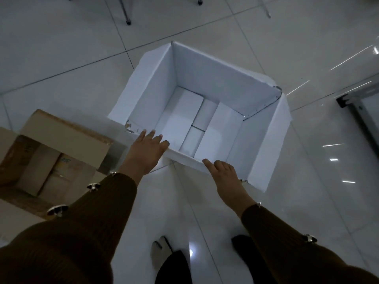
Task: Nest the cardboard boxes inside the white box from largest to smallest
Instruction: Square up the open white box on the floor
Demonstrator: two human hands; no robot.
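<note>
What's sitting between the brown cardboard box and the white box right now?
In the head view, only the left hand and a strip of bare floor tile separate the brown cardboard box from the white box.

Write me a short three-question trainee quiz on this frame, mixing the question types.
1. True or false: a cardboard box already sits inside the white box.
2. Multiple choice: where is the open brown cardboard box? A) inside the white box B) on the tiled floor to the person's left C) held in the right hand
3. Short answer: what part of the white box do the left hand and right hand touch?

Key
1. False: only its folded white bottom flaps show.
2. B
3. Its near rim, the left hand by the near-left corner, the right hand further right along that edge.
</note>
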